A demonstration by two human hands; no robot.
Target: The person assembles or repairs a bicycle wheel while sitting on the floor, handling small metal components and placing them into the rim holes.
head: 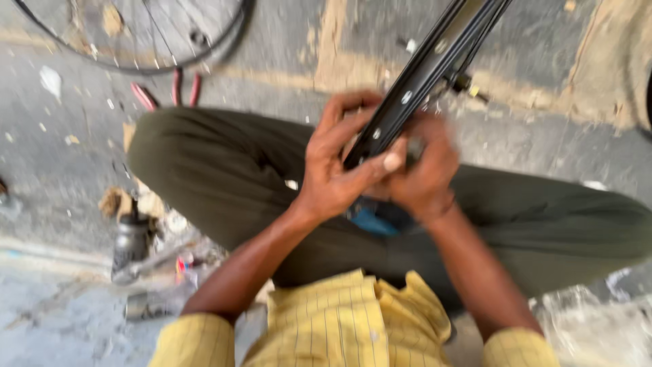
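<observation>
1. I see my left hand (336, 166) wrapped around the lower end of a black wheel rim (424, 71). Its fingers are curled closed over the rim's edge, and the thumb is laid flat across the rim toward the other hand.
2. My right hand (424, 173) sits just beside the left, touching it, with the fingers folded in tight against the rim's underside. The picture is blurred here, so I cannot tell whether it grips the rim itself or some small part against it.
3. The rim runs up and to the right from my hands, out past the top edge of the view. Pale spoke holes dot its inner face, and thin spokes show along its right side.
4. The held end of the rim is over my lap, above dark olive trousers (224, 170), with my knees spread wide.
5. Something blue (373, 221) shows just under my hands, against the trousers. I cannot make out what it is.
6. My yellow checked sleeves (197, 340) fill the bottom of the view.
7. On the concrete floor at upper left lies a second spoked wheel (136, 34), well apart from my hands, with red-handled pliers (170, 92) just below it.
8. A dark, grimy bottle (129, 245) stands on the floor by my left knee.
</observation>
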